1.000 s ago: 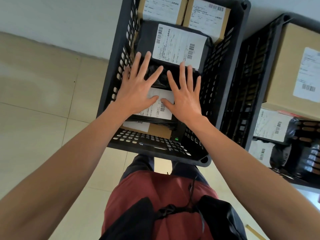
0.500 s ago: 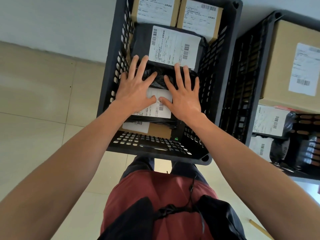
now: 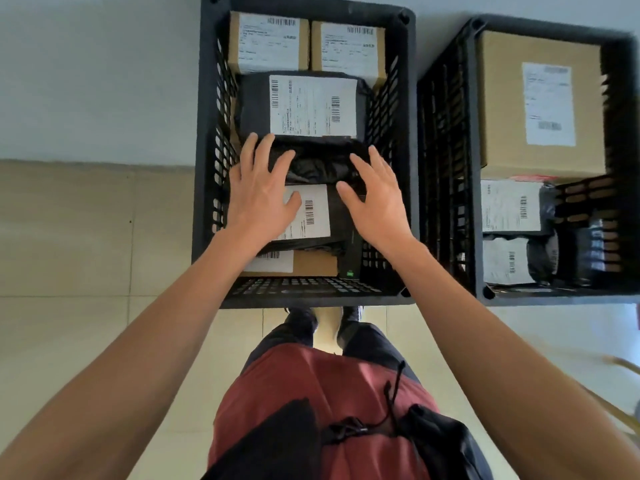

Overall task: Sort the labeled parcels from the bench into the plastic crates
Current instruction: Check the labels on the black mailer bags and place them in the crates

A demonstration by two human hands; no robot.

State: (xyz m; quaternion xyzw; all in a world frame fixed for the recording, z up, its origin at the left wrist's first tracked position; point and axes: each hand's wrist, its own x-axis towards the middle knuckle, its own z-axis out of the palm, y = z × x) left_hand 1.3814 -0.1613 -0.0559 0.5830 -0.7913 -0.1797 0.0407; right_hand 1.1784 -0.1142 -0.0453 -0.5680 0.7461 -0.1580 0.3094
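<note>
— Inside the near crate [image 3: 304, 292], what are my hands on?
— Left hand [image 3: 258, 195], fingers spread, rests flat on the black parcel [image 3: 311, 209]; right hand [image 3: 375, 199] hovers open. Its label's long axis runs near-to-far.

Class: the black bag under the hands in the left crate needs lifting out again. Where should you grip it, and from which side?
Grip the black bag by its two side edges, coming straight down from above. It lies flat on other parcels, the crate walls block any sideways approach, and the left hand and right hand already sit open over those edges. The soft wrap probably needs both hands.
</note>
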